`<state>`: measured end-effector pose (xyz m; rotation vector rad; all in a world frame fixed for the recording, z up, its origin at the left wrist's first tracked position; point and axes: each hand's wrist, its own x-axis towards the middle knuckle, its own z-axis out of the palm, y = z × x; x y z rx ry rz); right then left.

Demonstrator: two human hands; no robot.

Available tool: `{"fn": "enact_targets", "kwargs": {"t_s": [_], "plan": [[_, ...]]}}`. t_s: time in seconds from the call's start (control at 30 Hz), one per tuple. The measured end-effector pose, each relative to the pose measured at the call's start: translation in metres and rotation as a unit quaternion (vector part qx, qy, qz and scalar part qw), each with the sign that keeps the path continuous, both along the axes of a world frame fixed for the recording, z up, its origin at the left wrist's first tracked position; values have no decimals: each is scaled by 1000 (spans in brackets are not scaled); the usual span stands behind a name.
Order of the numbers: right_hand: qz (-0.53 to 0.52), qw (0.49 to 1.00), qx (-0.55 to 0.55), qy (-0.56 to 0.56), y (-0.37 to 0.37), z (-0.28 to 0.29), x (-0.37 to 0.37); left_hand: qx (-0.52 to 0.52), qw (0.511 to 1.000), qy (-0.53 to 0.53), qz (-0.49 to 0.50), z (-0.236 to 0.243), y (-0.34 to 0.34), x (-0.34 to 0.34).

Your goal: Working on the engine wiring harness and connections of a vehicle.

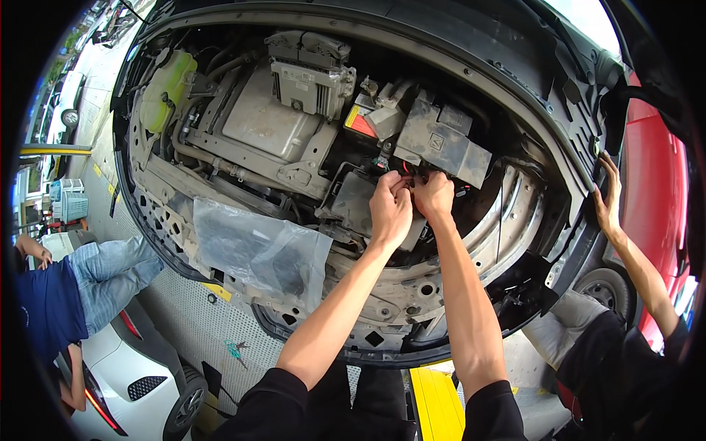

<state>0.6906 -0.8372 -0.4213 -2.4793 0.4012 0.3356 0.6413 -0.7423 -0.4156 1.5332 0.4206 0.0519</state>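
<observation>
Both my arms reach into an open engine bay. My left hand [391, 209] is closed in a pinch, its fingertips beside those of my right hand [433, 194], which is also closed. Whatever they pinch is hidden behind the fingers; a thin red wire [405, 167] shows just above them. Right behind my hands sits a dusty black fuse box [435, 140] with its cover on. A battery with a red and yellow label [359, 121] stands to its left. Below my left hand lies a dark, flat cover [354, 200].
A clear plastic sheet [257, 246] lies over the bay's front edge. Farther left are a metal-cased control unit [305, 84] and a greenish coolant tank [168, 90]. One person [66, 287] stands at left; another person's hand [607, 195] rests on the car's right edge.
</observation>
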Motion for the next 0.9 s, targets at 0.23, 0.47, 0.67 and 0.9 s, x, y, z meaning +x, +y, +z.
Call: {"fn": "enact_targets", "kwargs": {"t_s": [0.23, 0.47, 0.67, 0.9], "plan": [[12, 998, 48, -31, -8, -15, 3, 393, 912, -10, -120, 9, 115, 60], [0, 996, 80, -38, 4, -3, -1, 375, 836, 115, -383, -43, 139, 112], [-8, 994, 99, -37, -11, -17, -2, 477, 792, 5, -382, -34, 112, 119], [-13, 985, 165, -45, 9, -8, -5, 372, 863, 25, -342, -71, 138, 118]]}}
